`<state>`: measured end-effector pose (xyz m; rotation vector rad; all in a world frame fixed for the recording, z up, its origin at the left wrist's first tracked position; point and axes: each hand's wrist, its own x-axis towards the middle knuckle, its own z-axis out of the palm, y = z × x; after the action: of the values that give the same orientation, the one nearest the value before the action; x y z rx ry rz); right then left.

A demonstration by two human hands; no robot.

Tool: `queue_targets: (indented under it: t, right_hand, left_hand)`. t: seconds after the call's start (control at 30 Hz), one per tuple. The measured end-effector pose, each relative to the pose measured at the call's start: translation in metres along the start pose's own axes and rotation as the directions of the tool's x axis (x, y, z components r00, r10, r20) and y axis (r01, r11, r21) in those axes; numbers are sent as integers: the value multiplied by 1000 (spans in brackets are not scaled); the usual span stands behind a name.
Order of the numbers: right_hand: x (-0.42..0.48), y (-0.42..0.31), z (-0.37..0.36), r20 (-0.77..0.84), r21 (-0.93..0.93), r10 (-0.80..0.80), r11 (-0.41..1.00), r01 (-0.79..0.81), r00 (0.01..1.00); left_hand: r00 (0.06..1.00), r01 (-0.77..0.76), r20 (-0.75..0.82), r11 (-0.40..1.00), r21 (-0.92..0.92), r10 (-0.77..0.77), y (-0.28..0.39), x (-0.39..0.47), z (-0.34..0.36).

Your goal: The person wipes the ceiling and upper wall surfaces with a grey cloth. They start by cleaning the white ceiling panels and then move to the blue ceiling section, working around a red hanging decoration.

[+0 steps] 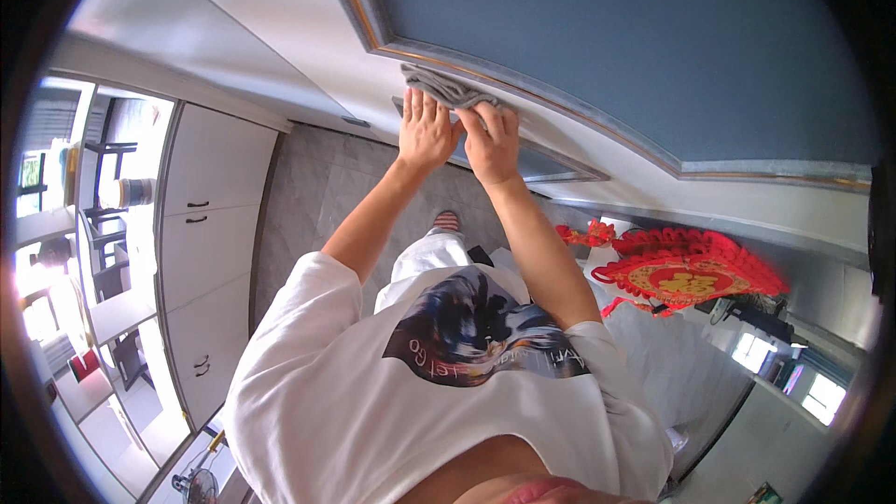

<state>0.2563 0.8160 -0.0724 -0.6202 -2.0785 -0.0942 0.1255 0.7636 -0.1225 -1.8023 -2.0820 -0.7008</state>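
A folded grey cloth (448,87) lies against the white surface (294,7), just below the gold-lined frame moulding (448,64) of a blue panel (595,49). Both hands hold it there. My left hand (425,129) has its fingers stretched out, with the tips at the cloth's lower fold. Beside it, my right hand (492,143) bends its fingers over the cloth's right end. The two thumbs are close together. What lies under the cloth is hidden.
Below my hands is a second, smaller framed panel (553,162). A red hanging ornament with tassels (689,276) is at the right. White cabinets (210,238) with dark handles and open shelves line the left. Grey tiles (357,175) cover the floor; a small fan (199,484) stands lower left.
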Motion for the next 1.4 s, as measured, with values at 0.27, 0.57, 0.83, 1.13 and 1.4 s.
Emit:
queue_targets:
  t: [0.27,0.57,0.83,1.13,1.4]
  right_hand:
    - [-19,-12,31,188,74,-62,996,49,980]
    - [106,-60,-13,-230,28,-245,966,258,942]
    - [265,-68,-73,-410,-107,-386,920,377,826]
    - [245,-62,-82,-280,-49,-321,946,321,905]
    - [139,-33,-58,-154,-60,-247,969,241,957]
  left_hand:
    - [981,51,194,994,-98,-31,-37,-39,13]
    - [964,-1,-263,986,-168,-44,-35,61,-66]
    - [754,-162,-655,981,-103,56,-21,184,-222]
    - [775,-61,-630,988,-144,-44,-6,174,-203]
    - [905,1,-418,983,-183,-79,0,90,-113]
